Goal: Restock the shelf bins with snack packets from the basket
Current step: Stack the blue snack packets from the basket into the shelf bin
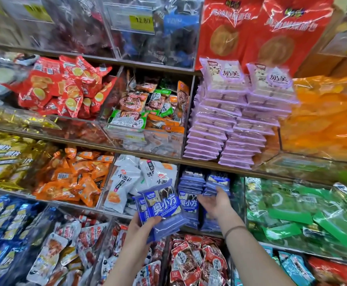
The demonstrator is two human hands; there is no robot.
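My left hand (145, 228) grips a small stack of blue snack packets (162, 207) with white lettering, held tilted in front of the shelf. Just right of them, my right hand (216, 203) reaches into the shelf section of matching blue packets (191, 180). Its fingers stretch forward and its fingertips touch the underside of the right-hand blue pile (218, 181); it carries nothing. The basket is not in view.
Clear bins of white packets (127, 182) and orange packets (73, 178) sit left of the blue section, green packets (304, 211) to its right. Purple packet stacks (226, 120) stand one shelf up. Red-and-white packets (195, 263) fill the bin below my arms.
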